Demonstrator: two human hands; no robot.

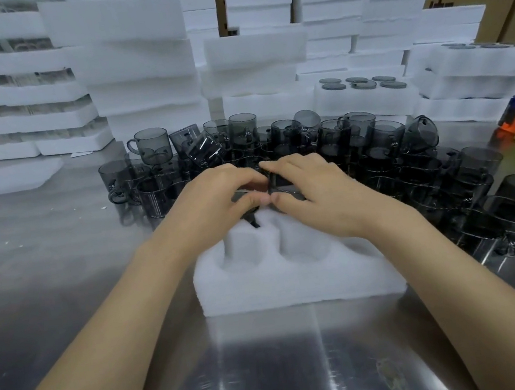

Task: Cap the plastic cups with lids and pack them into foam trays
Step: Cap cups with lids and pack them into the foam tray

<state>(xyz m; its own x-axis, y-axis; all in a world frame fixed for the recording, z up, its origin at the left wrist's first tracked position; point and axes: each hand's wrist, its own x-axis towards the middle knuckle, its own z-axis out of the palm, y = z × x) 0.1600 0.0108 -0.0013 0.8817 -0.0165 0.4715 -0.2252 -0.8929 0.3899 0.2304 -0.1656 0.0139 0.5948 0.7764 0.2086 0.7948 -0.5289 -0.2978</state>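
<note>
1. Left hand (217, 200) and right hand (311, 194) are bunched together, thumbs touching, over the far end of the foam tray (294, 285).
2. Left curls round a dark cup (241, 196), mostly hidden. Right grips a second cup (283, 188) right beside it.
3. Tray sits on the steel table (273, 372), two near pockets showing.
4. Heap of smoky cups (357, 139) just behind, foam stacks (134, 63) at the back.

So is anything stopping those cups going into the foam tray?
Nothing visible. The left hand and right hand hold dark cups over the far end of the foam tray. Its two near pockets sit open; the far ones are hidden under the hands.
</note>
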